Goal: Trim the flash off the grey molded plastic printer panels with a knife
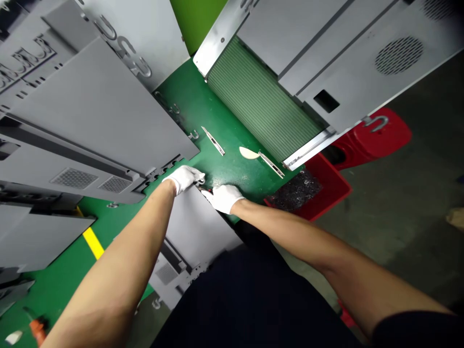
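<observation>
Both hands wear white gloves and meet at the far edge of a grey panel (203,222), which lies close to my body. My left hand (185,178) is closed at the panel's corner, its fingertips pinching a small grey hook (200,181). Just to the right, my right hand (225,197) is closed around a small dark tool with a red part (209,190); its kind is mostly hidden by the glove. Beyond the hands, on the green table (232,130), lie two slim pointed metal tools, one left (213,141) and one right (271,164), plus a cream half-round piece (249,153).
Large grey moulded panels (83,106) stand to the left. A grey housing with a ribbed green area (261,96) is at upper right. Below it are a red bin (328,193) holding dark scraps and a red stool (384,135). An orange-handled tool (37,331) lies lower left.
</observation>
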Demonstrator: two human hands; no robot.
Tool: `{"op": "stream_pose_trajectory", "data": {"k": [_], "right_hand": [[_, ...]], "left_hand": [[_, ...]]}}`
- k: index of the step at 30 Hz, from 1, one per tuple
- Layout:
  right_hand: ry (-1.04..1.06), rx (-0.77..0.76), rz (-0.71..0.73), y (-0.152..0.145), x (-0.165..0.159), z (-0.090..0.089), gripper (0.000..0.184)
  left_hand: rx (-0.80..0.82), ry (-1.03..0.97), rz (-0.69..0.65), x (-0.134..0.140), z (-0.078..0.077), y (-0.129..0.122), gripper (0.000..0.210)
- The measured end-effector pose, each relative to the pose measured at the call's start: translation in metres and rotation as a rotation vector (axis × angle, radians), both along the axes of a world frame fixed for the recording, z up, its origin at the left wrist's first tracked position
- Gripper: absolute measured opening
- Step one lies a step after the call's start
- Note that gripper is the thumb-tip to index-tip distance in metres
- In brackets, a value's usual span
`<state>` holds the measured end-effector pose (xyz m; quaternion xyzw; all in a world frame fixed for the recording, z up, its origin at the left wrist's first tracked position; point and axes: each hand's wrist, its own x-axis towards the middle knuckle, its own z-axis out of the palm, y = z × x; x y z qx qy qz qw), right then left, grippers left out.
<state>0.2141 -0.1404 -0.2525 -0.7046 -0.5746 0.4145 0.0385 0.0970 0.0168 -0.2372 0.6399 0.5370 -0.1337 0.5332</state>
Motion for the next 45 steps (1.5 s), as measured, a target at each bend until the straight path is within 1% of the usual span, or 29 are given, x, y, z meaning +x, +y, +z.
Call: {"op": "stream_pose_trajectory", "data": {"k": [2,5,8,11,16,21,31,34,38,40,42,45], "right_hand": [[0.002,-0.010,0.014,0.001,0.002,0.000,0.078],[0.041,-0.054,-0.050,0.001,-0.003,0.001,0.077],[0.039,-0.058,-0.106,0.000,-0.012,0.002,0.079],[0.034,-0.064,-0.124,0.000,-0.017,0.001,0.080],[0.063,-0.068,-0.129,0.000,-0.015,-0.003,0.076],[0.075,-0.035,-0.108,-0.002,-0.010,-0.008,0.072],[0.044,-0.020,-0.061,0.000,-0.006,-0.005,0.075],[0.040,-0.015,-0.074,0.002,-0.009,-0.003,0.076],[0.039,-0.023,-0.087,0.004,-0.011,-0.001,0.078],[0.038,-0.037,-0.098,0.002,-0.008,-0.001,0.078],[0.051,-0.070,-0.132,-0.006,-0.001,-0.001,0.080],[0.113,-0.117,-0.246,-0.036,0.017,0.000,0.082]], "left_hand": [[0.010,0.011,-0.010,-0.001,0.001,0.000,0.042],[0.036,0.042,-0.029,-0.003,0.001,0.001,0.044],[0.036,0.023,0.006,-0.006,-0.002,0.002,0.047],[0.024,-0.005,0.041,-0.008,-0.006,0.002,0.048],[-0.015,-0.035,0.086,-0.007,-0.003,0.001,0.049],[0.000,-0.031,0.077,-0.006,0.001,-0.001,0.047],[0.005,-0.041,0.049,-0.004,0.007,-0.001,0.042],[0.007,-0.046,0.053,-0.006,0.004,0.000,0.045],[0.006,-0.056,0.074,-0.008,-0.006,0.000,0.047],[0.028,-0.053,0.085,-0.010,-0.011,0.001,0.048],[0.085,-0.033,0.094,-0.014,-0.012,0.002,0.048],[0.239,0.025,0.107,-0.017,-0.004,0.000,0.043]]}}
